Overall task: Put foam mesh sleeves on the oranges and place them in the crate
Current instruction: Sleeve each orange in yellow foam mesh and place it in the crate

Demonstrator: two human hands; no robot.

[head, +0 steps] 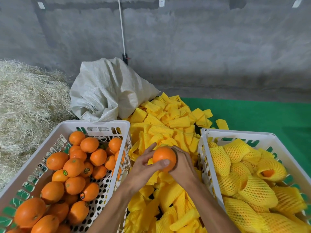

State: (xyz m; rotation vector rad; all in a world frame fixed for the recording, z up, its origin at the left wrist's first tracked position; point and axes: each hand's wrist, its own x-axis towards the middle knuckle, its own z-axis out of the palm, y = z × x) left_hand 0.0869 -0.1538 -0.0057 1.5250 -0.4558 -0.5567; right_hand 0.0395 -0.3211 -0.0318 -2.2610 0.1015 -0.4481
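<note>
We hold a bare orange point(164, 158) above the heap of yellow foam sleeves point(161, 128), left hand point(146, 163) and right hand point(182, 161) fingers curled around it, between both crates.

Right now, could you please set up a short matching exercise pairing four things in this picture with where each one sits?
Things:
1. bare oranges
2. sleeved oranges
3. loose foam sleeves
4. woven sack

Places:
A. in the white crate on the right
B. at the back, against the grey wall
C. in the white crate on the left
D. heaped on the floor between the two crates

Pairs: 1-C, 2-A, 3-D, 4-B
</note>
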